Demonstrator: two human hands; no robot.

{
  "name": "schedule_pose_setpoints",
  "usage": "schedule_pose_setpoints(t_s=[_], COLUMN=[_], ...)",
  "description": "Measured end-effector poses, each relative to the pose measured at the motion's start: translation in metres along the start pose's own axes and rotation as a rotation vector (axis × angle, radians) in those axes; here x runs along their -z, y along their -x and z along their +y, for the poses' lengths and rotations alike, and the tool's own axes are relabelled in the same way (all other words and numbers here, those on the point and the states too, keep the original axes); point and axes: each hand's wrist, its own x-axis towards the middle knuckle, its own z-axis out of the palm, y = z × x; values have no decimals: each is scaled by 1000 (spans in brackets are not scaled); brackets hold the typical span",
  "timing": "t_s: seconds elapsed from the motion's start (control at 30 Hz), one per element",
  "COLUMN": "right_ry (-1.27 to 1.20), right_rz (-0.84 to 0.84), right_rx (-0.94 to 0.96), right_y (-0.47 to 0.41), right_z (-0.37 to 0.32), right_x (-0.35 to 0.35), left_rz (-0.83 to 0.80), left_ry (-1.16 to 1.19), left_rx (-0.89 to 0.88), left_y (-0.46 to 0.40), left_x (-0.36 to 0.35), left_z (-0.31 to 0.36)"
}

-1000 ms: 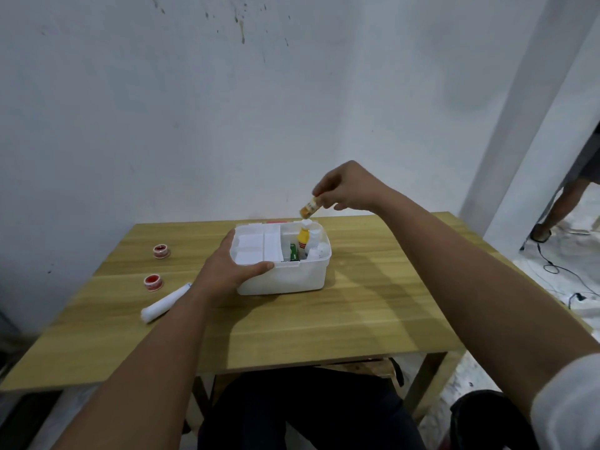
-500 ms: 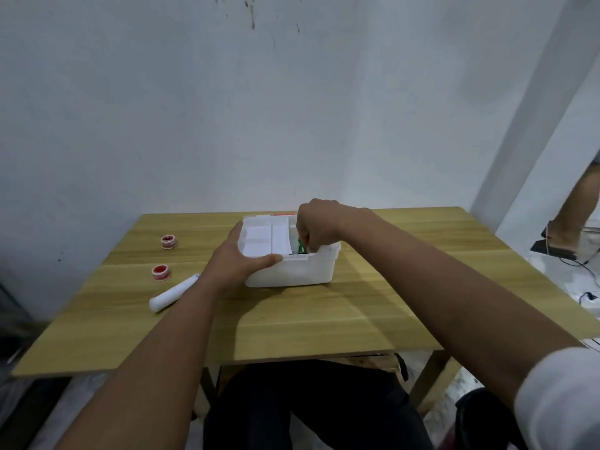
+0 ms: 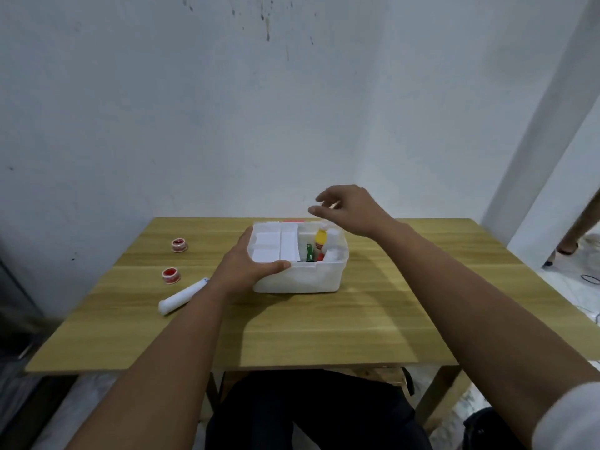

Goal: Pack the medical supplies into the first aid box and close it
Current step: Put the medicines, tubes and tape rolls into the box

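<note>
The white first aid box (image 3: 302,277) stands open in the middle of the wooden table (image 3: 324,326). Inside its right half are a yellow bottle (image 3: 320,237), a green item (image 3: 309,252) and white containers; a white tray insert fills the left half. My left hand (image 3: 246,264) grips the box's front left corner, thumb on the rim. My right hand (image 3: 347,207) hovers above the box's back right with fingers apart and nothing in it. Left of the box lie a white tube (image 3: 181,297) and two small red-topped jars (image 3: 171,275) (image 3: 179,245).
A white wall rises just behind the table. Another person's leg (image 3: 581,228) stands at the far right, with cables on the floor there. My dark-clad lap is under the table's near edge.
My right hand put the small orange bottle down into the box, let it go and rose empty above the box. My left hand stayed on the box.
</note>
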Motion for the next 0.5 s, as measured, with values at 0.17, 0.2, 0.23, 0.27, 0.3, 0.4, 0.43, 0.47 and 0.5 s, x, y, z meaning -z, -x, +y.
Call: schedule_pose_setpoints(t_s=[0.17, 0.2, 0.23, 0.27, 0.3, 0.4, 0.43, 0.47, 0.5], right_ry=[-40, -65, -103, -145, -182, -264, -289, -297, -298], right_rz=[-258, -321, -364, -385, -384, -330, -325, -326, -330], right_rx=[-250, -261, -254, -232, -211, -218, -236, -251, -261], right_y=[20, 24, 28, 31, 34, 36, 37, 37, 37], right_z=[38, 43, 47, 50, 54, 57, 54, 55, 55], right_x=[-7, -11, -15, -19, -22, -27, -27, -27, -27], left_rz=[-10, -22, -40, -57, -71, 1, 65, 120, 149], left_ry=[49, 65, 72, 66, 64, 75, 24, -85, -236], left_rx=[30, 27, 25, 19, 16, 118, 145, 150, 144], left_y=[0, 0, 0, 0, 0, 6, 9, 13, 16], left_x=[-3, -4, -3, -3, -1, 17, 26, 37, 49], left_z=[7, 10, 14, 17, 17, 16, 12, 6, -1])
